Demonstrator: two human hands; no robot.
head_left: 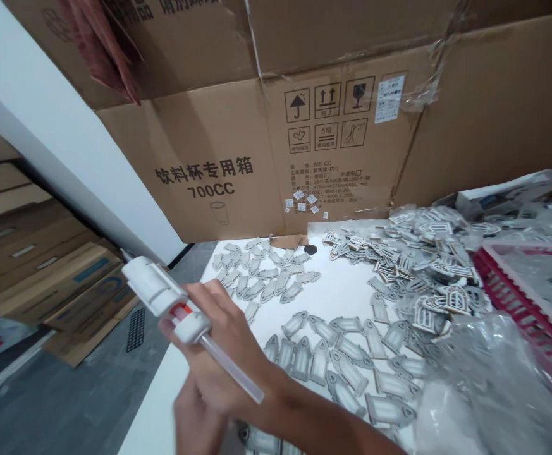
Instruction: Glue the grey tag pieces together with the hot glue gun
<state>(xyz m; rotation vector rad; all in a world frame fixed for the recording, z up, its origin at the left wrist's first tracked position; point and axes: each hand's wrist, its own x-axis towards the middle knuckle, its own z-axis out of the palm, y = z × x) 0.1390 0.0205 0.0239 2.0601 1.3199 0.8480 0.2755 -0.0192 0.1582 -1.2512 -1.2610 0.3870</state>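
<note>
My right hand (226,354) grips a white hot-glue gun (162,294) over the table's left edge. Its nozzle points up and to the left, and a clear glue stick (232,371) juts from its back toward me. My left hand (197,420) sits just below the right one at the bottom of the view, mostly covered, so I cannot see what it holds. Several small grey window-shaped cutouts (323,357) lie flat in rows on the white table (342,294), right of my hands.
More cutouts lie in a loose group (261,275) farther back, and a heap (422,272) is mixed with clear plastic bags at right. A red basket (517,303) stands at the right edge. Large cardboard boxes (238,170) wall off the back. Flattened cardboard (57,278) covers the floor at left.
</note>
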